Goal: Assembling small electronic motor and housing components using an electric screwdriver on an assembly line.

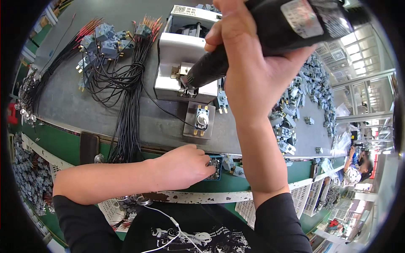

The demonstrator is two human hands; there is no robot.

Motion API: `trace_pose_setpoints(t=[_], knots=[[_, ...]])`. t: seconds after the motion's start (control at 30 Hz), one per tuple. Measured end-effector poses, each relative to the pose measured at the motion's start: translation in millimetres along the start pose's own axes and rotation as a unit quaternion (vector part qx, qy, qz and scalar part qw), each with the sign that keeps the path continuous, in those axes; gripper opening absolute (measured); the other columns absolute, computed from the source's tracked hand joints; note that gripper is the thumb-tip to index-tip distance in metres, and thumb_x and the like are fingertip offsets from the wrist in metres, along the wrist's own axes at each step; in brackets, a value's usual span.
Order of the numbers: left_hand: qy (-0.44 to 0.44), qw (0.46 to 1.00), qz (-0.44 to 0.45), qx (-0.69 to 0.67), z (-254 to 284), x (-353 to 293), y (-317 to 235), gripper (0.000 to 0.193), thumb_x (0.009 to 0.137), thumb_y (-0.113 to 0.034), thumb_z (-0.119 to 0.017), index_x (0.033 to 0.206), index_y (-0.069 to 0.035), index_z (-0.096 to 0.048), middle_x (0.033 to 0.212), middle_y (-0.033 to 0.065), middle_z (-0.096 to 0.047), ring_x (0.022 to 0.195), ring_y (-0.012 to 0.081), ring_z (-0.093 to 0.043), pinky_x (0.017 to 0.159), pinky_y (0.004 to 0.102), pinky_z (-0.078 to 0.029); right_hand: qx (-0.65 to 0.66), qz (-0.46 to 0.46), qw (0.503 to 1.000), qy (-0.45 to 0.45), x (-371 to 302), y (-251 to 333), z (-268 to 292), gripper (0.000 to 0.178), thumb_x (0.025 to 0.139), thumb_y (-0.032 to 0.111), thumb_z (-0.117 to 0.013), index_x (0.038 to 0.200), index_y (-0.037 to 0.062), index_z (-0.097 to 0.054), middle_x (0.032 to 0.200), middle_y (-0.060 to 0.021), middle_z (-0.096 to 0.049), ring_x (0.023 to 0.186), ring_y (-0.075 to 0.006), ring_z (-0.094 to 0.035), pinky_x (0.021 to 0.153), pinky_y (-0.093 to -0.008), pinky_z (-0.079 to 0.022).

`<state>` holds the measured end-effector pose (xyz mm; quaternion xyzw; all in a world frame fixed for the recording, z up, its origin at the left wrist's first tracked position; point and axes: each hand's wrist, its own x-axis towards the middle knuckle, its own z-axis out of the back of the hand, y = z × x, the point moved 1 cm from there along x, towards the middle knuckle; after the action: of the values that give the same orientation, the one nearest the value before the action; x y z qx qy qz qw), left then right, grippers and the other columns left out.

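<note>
My right hand (pixel 253 76) is wrapped round a black electric screwdriver (pixel 270 36). The driver's tip points down at the metal outlet on the front of a white screw feeder (pixel 179 50). Just in front of the feeder, a small grey-blue switch (pixel 202 110) with brass terminals and a round metal shaft sits on a metal block (pixel 190 125), with a black wire running to it. My left hand (pixel 185 166) is curled closed at the bench's front edge, over a small blue tray (pixel 217 162) of tiny metal parts. Its fingertips are hidden.
A bundle of black wires (pixel 128 114) with red ends hangs over the bench edge at left, beside a cluster of wired switches (pixel 107 42). Loose switches (pixel 291 114) are heaped at right. White baskets (pixel 301 196) stand below. Another person (pixel 354 173) sits at far right.
</note>
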<state>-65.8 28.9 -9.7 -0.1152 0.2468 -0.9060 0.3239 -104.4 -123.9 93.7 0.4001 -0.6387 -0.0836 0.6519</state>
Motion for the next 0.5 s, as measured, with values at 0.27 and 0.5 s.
trace_pose_setpoints(t=[0.27, 0.5], knots=[[-0.056, 0.998, -0.013, 0.002, 2.6, -5.4, -0.7, 0.01, 0.085, -0.013, -0.065, 0.09, -0.006, -0.066, 0.079, 0.0067, -0.065, 0.082, 0.025, -0.067, 0.078, 0.039, -0.052, 0.018, -0.029, 0.999, 0.019, -16.0, 15.7, -18.3, 0.039, 0.089, -0.003, -0.074, 0.121, -0.0045, -0.05, 0.093, -0.0134, -0.07, 0.07, -0.0162, -0.068, 0.06, -0.0288, -0.057], [-0.167, 0.98, 0.087, 0.071, 48.7, -13.7, 13.6, 0.009, 0.085, -0.015, -0.066, 0.09, -0.007, -0.066, 0.08, 0.0075, -0.065, 0.081, 0.0262, -0.067, 0.076, 0.0408, -0.05, 0.012, -0.068, 0.997, 0.019, -10.9, 28.0, 17.5, 0.022, 0.092, 0.0, -0.072, 0.109, -0.0077, -0.06, 0.088, -0.0144, -0.072, 0.062, -0.0166, -0.068, 0.056, -0.0291, -0.056]])
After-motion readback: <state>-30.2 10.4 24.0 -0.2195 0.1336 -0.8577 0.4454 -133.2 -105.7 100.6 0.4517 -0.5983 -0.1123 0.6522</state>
